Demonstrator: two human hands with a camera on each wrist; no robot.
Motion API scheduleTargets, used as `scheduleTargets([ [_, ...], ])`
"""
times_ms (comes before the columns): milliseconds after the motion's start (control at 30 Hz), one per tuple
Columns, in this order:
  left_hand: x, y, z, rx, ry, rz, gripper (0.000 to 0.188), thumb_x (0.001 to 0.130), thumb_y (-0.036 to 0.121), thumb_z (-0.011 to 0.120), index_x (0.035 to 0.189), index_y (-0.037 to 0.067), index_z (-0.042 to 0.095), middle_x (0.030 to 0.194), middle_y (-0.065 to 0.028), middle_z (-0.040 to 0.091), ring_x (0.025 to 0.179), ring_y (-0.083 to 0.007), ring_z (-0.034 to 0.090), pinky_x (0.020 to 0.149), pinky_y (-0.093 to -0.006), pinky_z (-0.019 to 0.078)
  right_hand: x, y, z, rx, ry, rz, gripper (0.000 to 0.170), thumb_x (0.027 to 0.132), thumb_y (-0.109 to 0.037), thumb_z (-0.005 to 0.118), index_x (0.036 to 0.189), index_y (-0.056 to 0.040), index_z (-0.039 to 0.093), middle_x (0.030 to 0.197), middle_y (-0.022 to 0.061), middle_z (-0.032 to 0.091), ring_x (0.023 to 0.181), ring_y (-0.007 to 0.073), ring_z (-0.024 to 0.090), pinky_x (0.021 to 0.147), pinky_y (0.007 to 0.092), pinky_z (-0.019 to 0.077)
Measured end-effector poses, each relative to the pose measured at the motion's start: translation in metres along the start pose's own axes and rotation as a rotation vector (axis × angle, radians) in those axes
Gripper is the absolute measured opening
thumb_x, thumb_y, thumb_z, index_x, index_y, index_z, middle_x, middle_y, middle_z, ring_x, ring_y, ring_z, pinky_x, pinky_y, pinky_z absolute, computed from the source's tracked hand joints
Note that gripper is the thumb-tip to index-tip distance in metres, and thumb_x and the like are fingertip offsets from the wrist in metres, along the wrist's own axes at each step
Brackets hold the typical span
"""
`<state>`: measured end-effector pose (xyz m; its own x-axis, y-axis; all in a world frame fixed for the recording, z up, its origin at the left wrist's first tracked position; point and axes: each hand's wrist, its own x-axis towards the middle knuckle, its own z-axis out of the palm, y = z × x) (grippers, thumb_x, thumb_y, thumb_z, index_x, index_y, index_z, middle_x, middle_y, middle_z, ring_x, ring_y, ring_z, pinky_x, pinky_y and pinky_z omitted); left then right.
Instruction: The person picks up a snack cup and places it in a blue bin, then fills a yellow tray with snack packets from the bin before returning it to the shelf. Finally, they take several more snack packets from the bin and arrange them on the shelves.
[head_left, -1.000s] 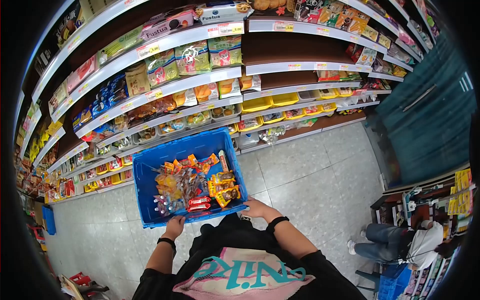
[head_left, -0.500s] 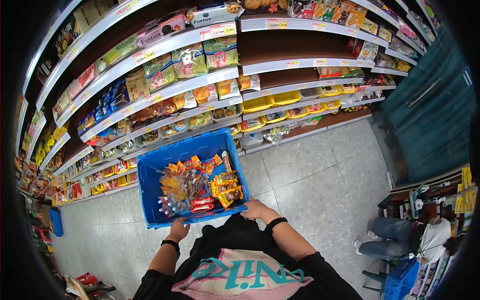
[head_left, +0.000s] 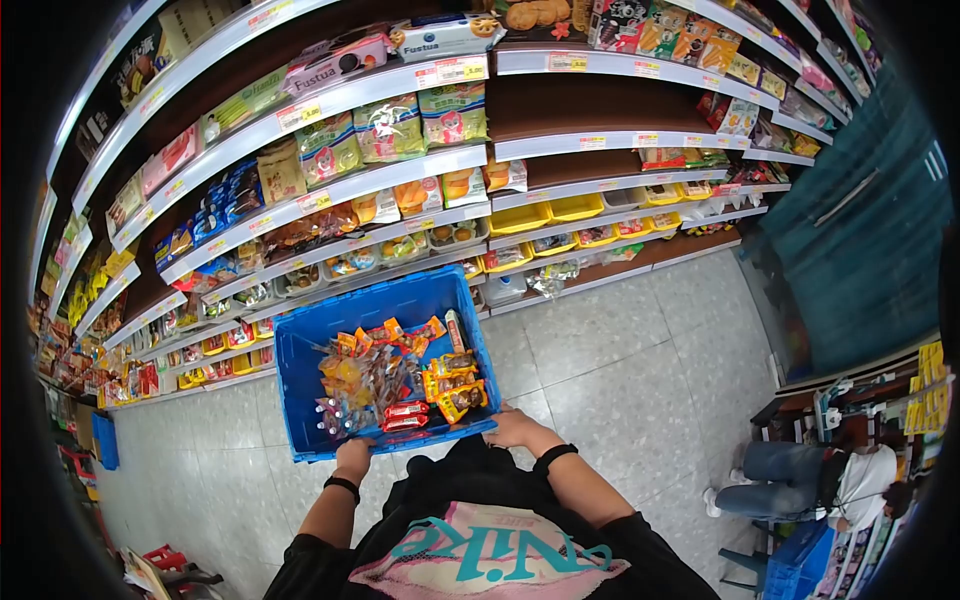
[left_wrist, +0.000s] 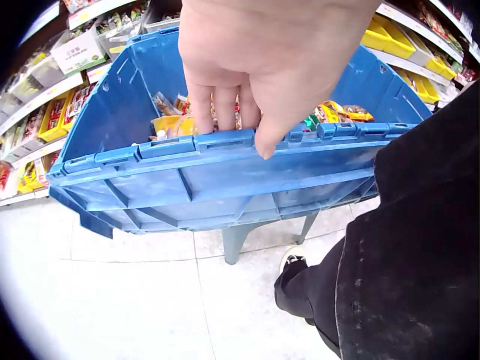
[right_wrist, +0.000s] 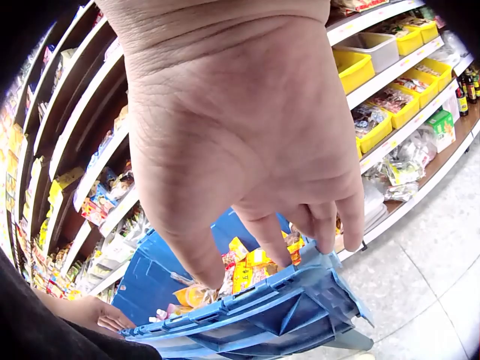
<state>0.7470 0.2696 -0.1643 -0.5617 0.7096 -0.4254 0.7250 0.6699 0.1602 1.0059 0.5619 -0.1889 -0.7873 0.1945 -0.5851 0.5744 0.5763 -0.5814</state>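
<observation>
A blue crate [head_left: 300, 440] holds orange-wrapped snacks [head_left: 380, 333], yellow packs [head_left: 461, 401], red packs [head_left: 405, 410] and clear-wrapped items. My left hand [head_left: 354, 455] grips its near rim; in the left wrist view that hand [left_wrist: 262, 67] has its fingers inside the wall and its thumb outside the blue crate [left_wrist: 247, 180]. At the near right corner is my right hand [head_left: 514, 428]. Seen from the right wrist, this hand [right_wrist: 247, 142] has nearly straight fingers touching the rim and corner of the crate [right_wrist: 300, 300].
Shelves of packaged snacks [head_left: 390, 125] and yellow bins [head_left: 520, 219] stand beyond the crate. Stool legs [left_wrist: 234, 244] show under it. A person in a white top [head_left: 868, 485] is at the lower right, near another blue crate [head_left: 797, 560]. Teal curtains [head_left: 860, 250] hang at right.
The crate and both hands have stayed nearly in place. The shelves have shifted slightly in the head view, and my left fingers show less beyond the rim.
</observation>
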Motion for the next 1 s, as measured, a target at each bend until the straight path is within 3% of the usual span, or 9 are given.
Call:
scheduleTargets([
  [133,0.004,-0.004,0.004,0.023,-0.023,-0.023,0.018,0.076,0.019,0.068,0.094,0.022,0.073,0.091,-0.0093,0.069,0.087,-0.0299,0.065,0.078,-0.0415,0.0521,-0.016,-0.019,-0.021,-0.027,-0.06,0.015,0.056,0.08,-0.044,0.063,0.12,-0.0051,0.06,0.142,0.029,0.036,0.128,0.0422,0.039,0.105,0.0426,0.0373],
  [200,0.004,-0.002,0.0,0.015,-0.024,-0.022,0.019,0.077,0.017,0.067,0.094,0.022,0.073,0.09,-0.01,0.07,0.087,-0.0299,0.066,0.078,-0.0414,0.0524,-0.018,-0.023,-0.022,-0.02,-0.041,0.114,0.058,0.08,-0.044,0.063,0.124,-0.0058,0.058,0.145,0.0282,0.031,0.129,0.0425,0.038,0.106,0.0428,0.0366],
  [300,0.003,0.0,-0.001,0.009,-0.029,-0.028,0.02,0.076,0.015,0.067,0.094,0.021,0.073,0.089,-0.0109,0.07,0.086,-0.0301,0.066,0.078,-0.0412,0.0528,-0.009,-0.012,-0.014,-0.012,-0.069,0.084,0.059,0.081,-0.044,0.062,0.125,-0.0062,0.057,0.147,0.0281,0.028,0.129,0.0429,0.038,0.106,0.0421,0.0361],
  [1000,-0.001,0.005,-0.007,-0.064,-0.027,-0.092,0.022,0.074,0.017,0.07,0.095,0.02,0.074,0.095,-0.0112,0.069,0.089,-0.0307,0.065,0.08,-0.0404,0.0521,-0.017,-0.02,-0.022,-0.035,-0.074,0.141,0.063,0.082,-0.045,0.06,0.13,-0.0045,0.054,0.146,0.0291,0.028,0.128,0.0414,0.04,0.106,0.0401,0.0372],
])
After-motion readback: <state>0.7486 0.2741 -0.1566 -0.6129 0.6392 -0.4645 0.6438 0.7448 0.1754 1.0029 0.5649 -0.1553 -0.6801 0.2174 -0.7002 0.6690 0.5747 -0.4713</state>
